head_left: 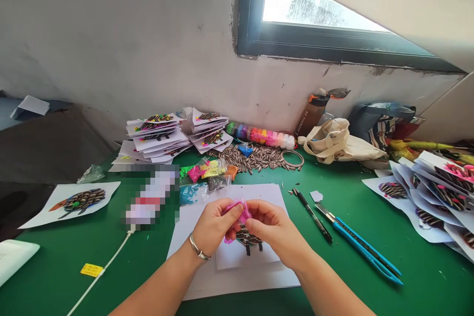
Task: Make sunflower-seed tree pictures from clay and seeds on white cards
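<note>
A: Grip status?
B: My left grip [218, 222] and right grip [270, 227] are both pinched nearly closed, fingertips on a soft bright-pink lump [245, 215] in what looks like clear plastic film. Clay, I'd guess. Some finger contact hidden.

A: Where's the lump?
B: Between my hands, above a small white paper card [231, 260] carrying a striped-seed animal figure with dark legs [248, 249].

A: Step?
B: My read: working the pink stuff at its film. Next move calls for one side steadying, the other pulling lightly, clear of the seeds.

A: Further out?
B: Card's on a large white paper sheet [200, 284], green table [148, 276] under that. Right: slim black pen [313, 215], long blue-handled tweezers [365, 248]. Beyond: clear plastic packets of coloured clay [213, 168], then a loose pile of striped seeds [259, 159].
</note>
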A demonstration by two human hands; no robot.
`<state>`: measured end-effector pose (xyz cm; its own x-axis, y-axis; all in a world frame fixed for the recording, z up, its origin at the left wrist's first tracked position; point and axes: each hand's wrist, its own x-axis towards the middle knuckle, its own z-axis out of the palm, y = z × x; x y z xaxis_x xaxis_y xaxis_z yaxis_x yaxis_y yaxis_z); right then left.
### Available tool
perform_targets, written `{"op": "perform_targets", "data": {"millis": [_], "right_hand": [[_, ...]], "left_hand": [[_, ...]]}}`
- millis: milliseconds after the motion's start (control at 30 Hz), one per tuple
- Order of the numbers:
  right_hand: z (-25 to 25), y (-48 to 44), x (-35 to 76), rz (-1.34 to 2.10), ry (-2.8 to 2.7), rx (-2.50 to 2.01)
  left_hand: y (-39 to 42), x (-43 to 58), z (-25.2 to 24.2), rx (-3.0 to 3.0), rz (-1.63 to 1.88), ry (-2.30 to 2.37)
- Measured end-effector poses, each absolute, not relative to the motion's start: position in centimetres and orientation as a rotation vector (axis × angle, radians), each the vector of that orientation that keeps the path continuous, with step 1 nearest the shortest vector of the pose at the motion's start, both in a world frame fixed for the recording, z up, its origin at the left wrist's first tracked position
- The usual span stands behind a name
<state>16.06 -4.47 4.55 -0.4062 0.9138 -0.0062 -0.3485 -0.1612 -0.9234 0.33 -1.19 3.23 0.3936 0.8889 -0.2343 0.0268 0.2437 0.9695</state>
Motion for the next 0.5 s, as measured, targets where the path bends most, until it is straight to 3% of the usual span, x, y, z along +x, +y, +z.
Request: {"op": "perform_targets", "data": {"millis": [500], "right_hand": [[3.6, -4.48, 16.46, 1.648, -1.253, -1.022]], "left_hand": [[-1.12, 0.39, 3.11, 1.194, 0.706, 0.995]]}}
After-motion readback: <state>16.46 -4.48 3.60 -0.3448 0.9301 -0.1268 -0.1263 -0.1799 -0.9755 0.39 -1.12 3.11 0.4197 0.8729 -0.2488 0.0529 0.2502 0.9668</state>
